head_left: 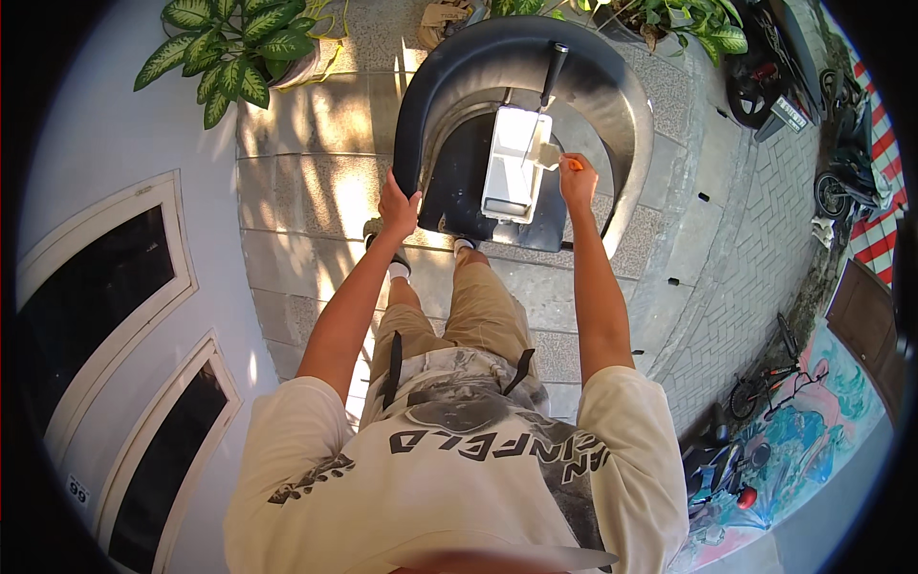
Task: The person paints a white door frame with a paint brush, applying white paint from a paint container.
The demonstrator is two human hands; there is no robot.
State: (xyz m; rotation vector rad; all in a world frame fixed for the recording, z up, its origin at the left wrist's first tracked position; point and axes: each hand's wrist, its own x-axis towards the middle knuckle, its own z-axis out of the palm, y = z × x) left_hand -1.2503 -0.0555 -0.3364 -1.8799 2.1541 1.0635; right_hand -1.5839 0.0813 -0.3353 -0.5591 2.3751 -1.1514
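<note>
A black chair [427, 91] with a curved, rounded back stands in front of me. On its seat lies a white rectangular tray [508, 182], part in sun and part in shade. A tool with a long black handle [554, 72] leans up from the tray's far end; its lower part is hard to make out. With my right hand [579, 184] I grip a scraper [548, 156] by its orange handle, its flat greyish blade beside the tray's right edge. My left hand [399, 208] is closed around the front end of the chair's left armrest.
Potted leafy plants [237, 48] stand at the far left and along the far edge. A pale wall with windows [105, 268] runs down the left. Parked motorbikes [765, 86] and a bicycle [765, 383] line the right side beyond the paved ground [684, 230].
</note>
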